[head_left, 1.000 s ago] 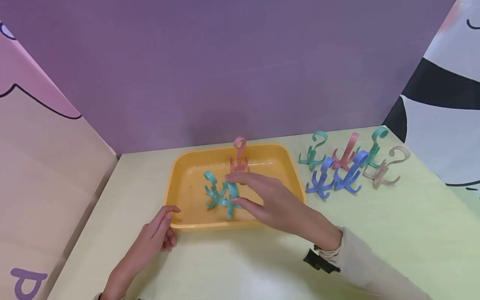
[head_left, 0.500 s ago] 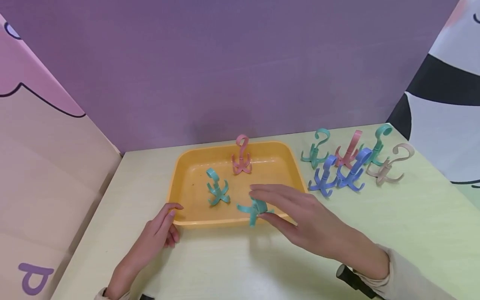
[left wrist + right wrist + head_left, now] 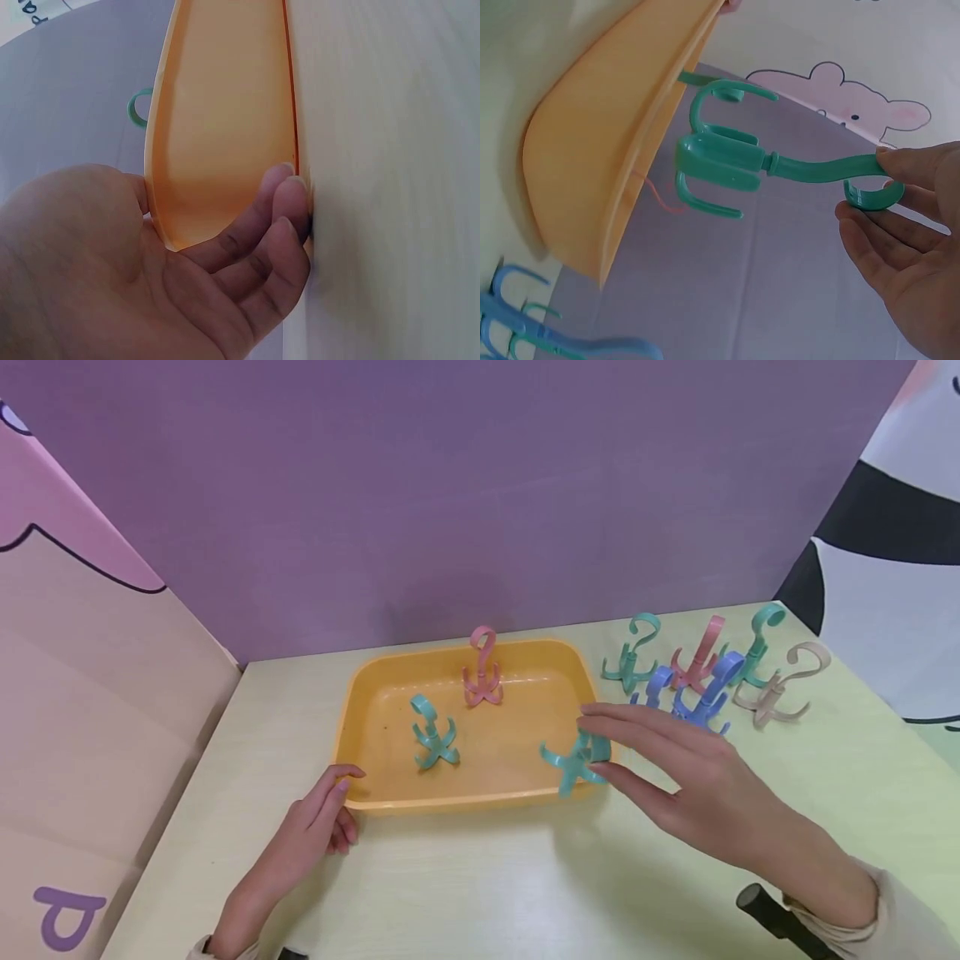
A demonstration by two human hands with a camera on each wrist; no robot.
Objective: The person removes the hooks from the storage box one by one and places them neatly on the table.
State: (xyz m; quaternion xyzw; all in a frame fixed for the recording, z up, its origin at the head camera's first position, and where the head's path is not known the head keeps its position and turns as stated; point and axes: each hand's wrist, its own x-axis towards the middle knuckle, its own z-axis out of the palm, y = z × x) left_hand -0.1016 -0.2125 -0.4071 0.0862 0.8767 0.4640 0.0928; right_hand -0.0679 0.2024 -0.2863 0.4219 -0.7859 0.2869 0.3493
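My right hand [image 3: 697,785] pinches a green four-pronged hook hanger [image 3: 720,157] by its curved top, thumb on one side and fingers on the other. The hanger [image 3: 573,764] hangs with its prongs over the right front corner of the yellow tray [image 3: 465,802]. At the tray's left front corner, my left hand [image 3: 303,827] grips the rim and wall, its fingers curled along the outside in the left wrist view. Inside the tray stand another green hook hanger [image 3: 433,739] and, towards the back, a pink one [image 3: 482,672].
Right of the tray, several hook hangers stand grouped on the table [image 3: 480,893]: green [image 3: 628,660], pink [image 3: 697,660], blue [image 3: 708,693] and beige [image 3: 772,697]. My right hand partly covers a blue one. A purple wall [image 3: 480,502] rises behind the table.
My right hand has lifted the green hook hanger from beside the other green one and carried it right, to the tray's right front corner. The left hand keeps its place on the tray.
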